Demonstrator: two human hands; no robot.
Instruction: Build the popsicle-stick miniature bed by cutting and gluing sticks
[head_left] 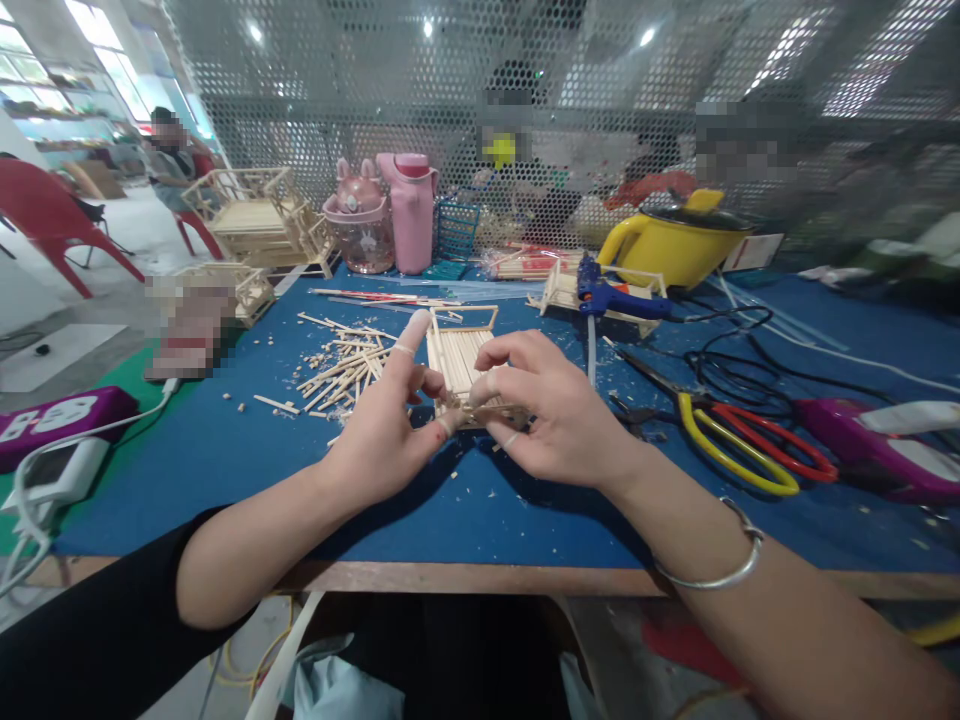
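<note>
A small model made of pale wooden sticks (466,352) stands on the blue table mat between my hands. Its slatted surface and a raised frame at the far end are visible; its near edge is partly covered by fingers. My left hand (384,415) grips the near left corner with thumb and bent fingers, while its index finger, in a white finger cover, points up. From the right, my right hand (551,405) pinches at the near edge with thumb and fingers. Some of its fingertips also wear pale covers. Whether a loose stick is between those fingertips is too small to tell.
Loose cut sticks (349,370) lie left of the model. On the right are a blue glue gun (619,300) on a stick frame, scissors (750,440) with yellow and red handles, and a yellow pot (679,245). A phone (193,330) and larger stick models (251,215) stand left.
</note>
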